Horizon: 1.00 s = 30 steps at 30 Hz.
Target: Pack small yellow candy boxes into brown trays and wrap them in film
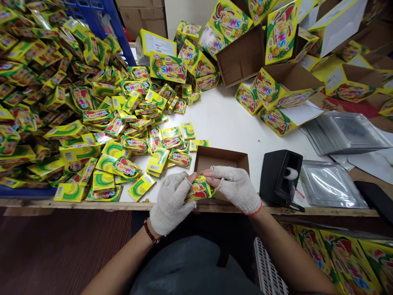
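My left hand (173, 200) and my right hand (235, 186) wear white knit gloves with bare fingertips. Between them they grip small yellow-green packs (199, 189) with red watermelon print, over the front of an open brown-lined carton (222, 157). The carton stands on the white table near its front edge, and my hands hide part of its inside. Loose packs of the same kind (158, 161) lie just left of the carton, joining a large heap (76, 98) that covers the table's left side.
A black tape dispenser (280, 176) stands right of the carton. Clear plastic trays (346, 131) are stacked beyond it, with a black phone-like object (374, 198) nearby. Larger display boxes (276, 92) crowd the back right. A blue crate (98, 24) is behind the heap.
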{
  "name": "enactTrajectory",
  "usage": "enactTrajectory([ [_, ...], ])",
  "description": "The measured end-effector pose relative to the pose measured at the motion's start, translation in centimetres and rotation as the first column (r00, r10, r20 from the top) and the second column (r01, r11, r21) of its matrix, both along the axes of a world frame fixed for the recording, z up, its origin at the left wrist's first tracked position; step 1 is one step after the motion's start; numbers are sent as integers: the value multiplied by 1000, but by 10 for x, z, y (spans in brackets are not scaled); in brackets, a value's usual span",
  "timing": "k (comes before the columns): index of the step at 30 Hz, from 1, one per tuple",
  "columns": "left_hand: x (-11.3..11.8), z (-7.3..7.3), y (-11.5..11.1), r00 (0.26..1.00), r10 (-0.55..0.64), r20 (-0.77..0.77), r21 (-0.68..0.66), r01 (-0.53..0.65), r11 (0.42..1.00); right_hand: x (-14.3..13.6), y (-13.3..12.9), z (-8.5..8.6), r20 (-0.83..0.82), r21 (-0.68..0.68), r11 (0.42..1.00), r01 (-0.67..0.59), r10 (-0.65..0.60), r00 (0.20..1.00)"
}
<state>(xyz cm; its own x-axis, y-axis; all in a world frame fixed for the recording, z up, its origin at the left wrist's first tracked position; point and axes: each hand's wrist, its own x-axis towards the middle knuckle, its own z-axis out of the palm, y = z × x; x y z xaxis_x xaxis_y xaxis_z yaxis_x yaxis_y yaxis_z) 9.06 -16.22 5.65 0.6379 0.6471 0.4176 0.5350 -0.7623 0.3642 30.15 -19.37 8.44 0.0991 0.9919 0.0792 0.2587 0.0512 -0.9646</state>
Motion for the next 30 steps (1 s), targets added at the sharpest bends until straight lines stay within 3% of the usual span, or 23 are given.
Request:
enactTrajectory([
  [5, 3, 2, -1, 1000, 19, 2, -48, -19, 999, 0, -1, -6, -50, -60, 998, -31, 28, 998],
  [10, 8, 0, 0, 994, 108, 30, 13, -109, 994, -25, -14, -21, -10, 43, 999, 1, 0, 1000],
  [15, 15, -7, 0, 979, 186, 88, 39, -190, 981, -43, -16, -36, 94, 147, 981, 125, -140, 986],
  [19, 17, 10, 9, 989, 99, 109, -180, -78, 981, -19, 7, -23, 188, 143, 989, 23, -49, 981],
  [22, 23, 37, 30, 981, 60, 187, -412, 23, 911, 2, 33, 1, 214, 155, 982, -109, 74, 974],
  [25, 35, 56, 50, 934, 99, 345, -554, 118, 824, 10, 50, 22, 111, 132, 990, -57, 42, 993],
  [27, 44, 57, 57, 875, 175, 452, -595, 150, 790, 11, 53, 27, 30, 62, 998, 11, -13, 999],
  [30, 51, 40, 56, 844, 239, 481, -630, 144, 763, 19, 50, 18, 7, -79, 997, -14, 15, 1000],
])
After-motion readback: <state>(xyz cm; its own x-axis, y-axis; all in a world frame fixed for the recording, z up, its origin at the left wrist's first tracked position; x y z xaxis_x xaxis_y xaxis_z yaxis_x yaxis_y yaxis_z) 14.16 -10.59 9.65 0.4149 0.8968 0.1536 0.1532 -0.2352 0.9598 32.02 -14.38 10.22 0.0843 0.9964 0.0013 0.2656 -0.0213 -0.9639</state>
